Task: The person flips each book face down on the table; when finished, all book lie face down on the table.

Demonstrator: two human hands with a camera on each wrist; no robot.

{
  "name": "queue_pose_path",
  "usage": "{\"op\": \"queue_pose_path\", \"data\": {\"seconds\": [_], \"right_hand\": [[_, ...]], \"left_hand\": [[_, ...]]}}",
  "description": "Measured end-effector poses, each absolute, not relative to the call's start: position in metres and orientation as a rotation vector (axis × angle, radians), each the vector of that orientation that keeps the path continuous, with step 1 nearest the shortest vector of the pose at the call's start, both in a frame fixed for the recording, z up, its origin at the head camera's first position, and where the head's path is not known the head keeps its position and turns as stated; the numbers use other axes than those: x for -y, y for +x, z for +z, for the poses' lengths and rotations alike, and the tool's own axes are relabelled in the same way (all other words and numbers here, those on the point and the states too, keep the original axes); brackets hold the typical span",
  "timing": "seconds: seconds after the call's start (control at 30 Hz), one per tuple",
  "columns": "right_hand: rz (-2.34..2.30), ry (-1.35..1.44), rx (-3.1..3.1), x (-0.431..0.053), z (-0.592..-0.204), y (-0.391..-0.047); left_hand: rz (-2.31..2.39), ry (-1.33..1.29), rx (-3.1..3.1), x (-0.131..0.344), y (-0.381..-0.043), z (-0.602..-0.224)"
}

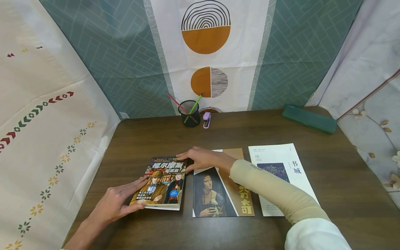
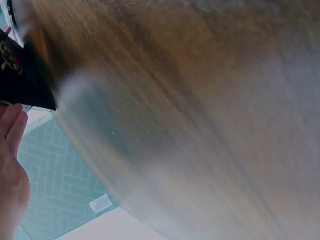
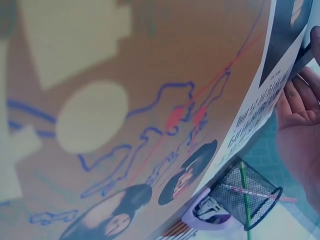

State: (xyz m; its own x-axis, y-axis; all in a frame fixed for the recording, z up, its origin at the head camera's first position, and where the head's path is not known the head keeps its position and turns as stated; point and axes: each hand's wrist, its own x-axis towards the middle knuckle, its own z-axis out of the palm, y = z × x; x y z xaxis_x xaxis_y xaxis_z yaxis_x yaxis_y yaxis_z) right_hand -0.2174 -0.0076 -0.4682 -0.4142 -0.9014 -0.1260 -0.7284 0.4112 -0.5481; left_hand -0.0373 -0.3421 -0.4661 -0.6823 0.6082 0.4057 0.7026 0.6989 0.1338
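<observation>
A paperback comic book [image 1: 160,182] with a colourful cover of a figure in a brown checked cap lies at the left on the brown table. My left hand [image 1: 114,203] holds its lower left corner, fingers along the left side and thumb at the bottom edge. At the upper right corner my right hand [image 1: 200,159] grips the book, its index finger at the top and thumb by the right side. In the left wrist view, fingertips of the left hand [image 2: 12,150] meet the dark book [image 2: 25,80]. The right hand [image 3: 300,120] shows at the right wrist view's edge.
Right of the book lies a brown booklet [image 1: 206,198] with a painted portrait, partly under my right forearm. Farther right is a white magazine [image 1: 272,205]. A black mesh pen cup [image 1: 190,119], a purple stapler [image 1: 206,119] and a green case [image 1: 309,119] stand along the back.
</observation>
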Motion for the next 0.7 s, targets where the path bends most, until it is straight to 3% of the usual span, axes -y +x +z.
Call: {"op": "queue_pose_path", "data": {"seconds": [0.7], "right_hand": [[-0.793, -1.433, -2.173, 0.003, -0.468, -0.226]], "left_hand": [[-0.485, -1.093, 2.452, 0.348, -0.049, -0.459]]}}
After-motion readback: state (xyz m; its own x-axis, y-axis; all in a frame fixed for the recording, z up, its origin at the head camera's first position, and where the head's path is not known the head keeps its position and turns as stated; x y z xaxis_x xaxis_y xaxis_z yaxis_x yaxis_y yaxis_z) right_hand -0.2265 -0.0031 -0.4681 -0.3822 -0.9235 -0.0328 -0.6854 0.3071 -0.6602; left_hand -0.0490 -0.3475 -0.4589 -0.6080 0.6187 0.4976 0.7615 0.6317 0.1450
